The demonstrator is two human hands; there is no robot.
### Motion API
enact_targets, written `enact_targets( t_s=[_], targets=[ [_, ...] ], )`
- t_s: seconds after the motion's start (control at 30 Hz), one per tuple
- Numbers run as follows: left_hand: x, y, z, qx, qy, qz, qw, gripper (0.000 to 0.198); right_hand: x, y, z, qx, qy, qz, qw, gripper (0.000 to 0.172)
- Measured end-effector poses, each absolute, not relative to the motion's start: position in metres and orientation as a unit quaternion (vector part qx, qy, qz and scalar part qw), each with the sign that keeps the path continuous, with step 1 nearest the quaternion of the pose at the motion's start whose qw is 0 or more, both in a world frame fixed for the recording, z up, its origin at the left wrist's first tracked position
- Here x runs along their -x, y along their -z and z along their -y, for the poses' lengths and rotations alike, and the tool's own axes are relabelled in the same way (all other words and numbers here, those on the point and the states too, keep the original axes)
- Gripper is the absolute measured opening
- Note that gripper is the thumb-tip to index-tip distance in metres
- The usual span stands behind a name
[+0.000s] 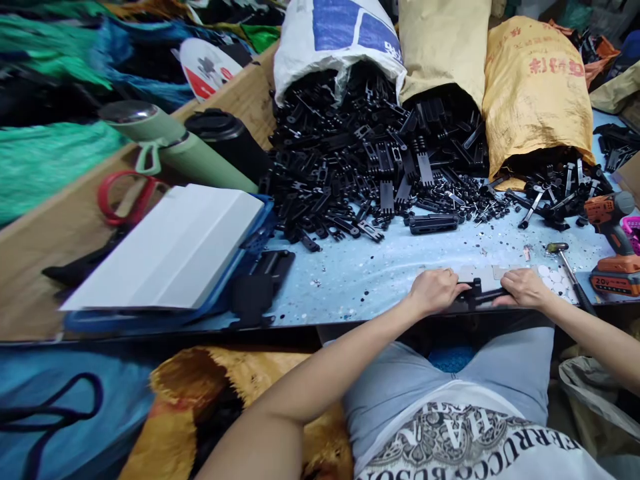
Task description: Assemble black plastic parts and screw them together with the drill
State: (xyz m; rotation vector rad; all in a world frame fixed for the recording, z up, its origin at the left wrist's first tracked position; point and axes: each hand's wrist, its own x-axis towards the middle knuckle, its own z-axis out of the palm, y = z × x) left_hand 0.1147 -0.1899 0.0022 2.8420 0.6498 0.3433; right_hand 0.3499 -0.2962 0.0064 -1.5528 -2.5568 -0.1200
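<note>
Close to the front edge of the light blue worktop (330,287), both hands grip a small black plastic assembly (475,293) with a crosspiece in its middle. My left hand (434,291) closes on its left end, thumb pointing inward. At the other end, my right hand (525,288) pinches a black bar of it between thumb and fingers. Beneath the hands lies a pale flat plate (503,272). To the right of my right hand rests a hammer-like tool (567,267) with a dark handle. An orange cordless drill (617,240) stands farther right.
Loose black parts (340,167) spill from a white sack (340,40), a tan sack (445,47) and a yellow sack (540,93). At left are a white folded sheet (170,247), red-handled scissors (125,197), a green bottle (185,147) and a black cup (230,140), beside a wooden side board (50,260).
</note>
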Motion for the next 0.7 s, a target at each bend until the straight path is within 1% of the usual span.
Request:
enact_targets(
  t_s=[0.07,0.17,0.23,0.27,0.33,0.37,0.43,0.47,0.5,0.57,0.63,0.7],
  targets=[
    [-0.100,-0.021,0.199,-0.947,-0.192,-0.172,0.192,0.055,-0.339,-0.034,0.302,0.428,-0.024,0.890,0.156,0.061],
    [-0.079,-0.051,0.224,-0.878,-0.308,-0.040,0.365,0.055,-0.313,-0.067,0.314,0.311,-0.157,0.890,0.296,0.056],
    [-0.072,-0.065,0.244,-0.828,-0.347,-0.022,0.440,0.053,-0.291,-0.072,0.320,0.260,-0.232,0.858,0.378,0.050],
    [-0.072,-0.068,0.253,-0.811,-0.362,-0.028,0.459,0.052,-0.278,-0.069,0.321,0.244,-0.257,0.838,0.416,0.046],
    [-0.075,-0.068,0.267,-0.786,-0.404,-0.059,0.464,0.052,-0.253,-0.050,0.318,0.228,-0.267,0.782,0.514,0.043],
    [-0.078,-0.065,0.272,-0.777,-0.432,-0.076,0.452,0.052,-0.241,-0.037,0.313,0.240,-0.253,0.745,0.569,0.045],
    [-0.086,-0.051,0.275,-0.774,-0.489,-0.099,0.390,0.054,-0.223,-0.009,0.298,0.304,-0.206,0.654,0.661,0.049],
    [-0.089,-0.042,0.273,-0.782,-0.511,-0.104,0.342,0.057,-0.218,0.004,0.287,0.342,-0.186,0.614,0.687,0.048],
    [-0.092,-0.032,0.267,-0.795,-0.525,-0.107,0.284,0.061,-0.218,0.015,0.274,0.375,-0.173,0.592,0.693,0.046],
    [-0.095,-0.010,0.247,-0.832,-0.513,-0.132,0.163,0.068,-0.231,0.028,0.241,0.425,-0.162,0.607,0.652,0.043],
    [-0.098,0.010,0.217,-0.873,-0.441,-0.196,0.070,0.070,-0.259,0.028,0.201,0.473,-0.137,0.680,0.544,0.041],
    [-0.104,0.026,0.184,-0.912,-0.321,-0.254,0.017,0.067,-0.290,0.019,0.156,0.564,-0.105,0.686,0.447,0.038]
  ],
)
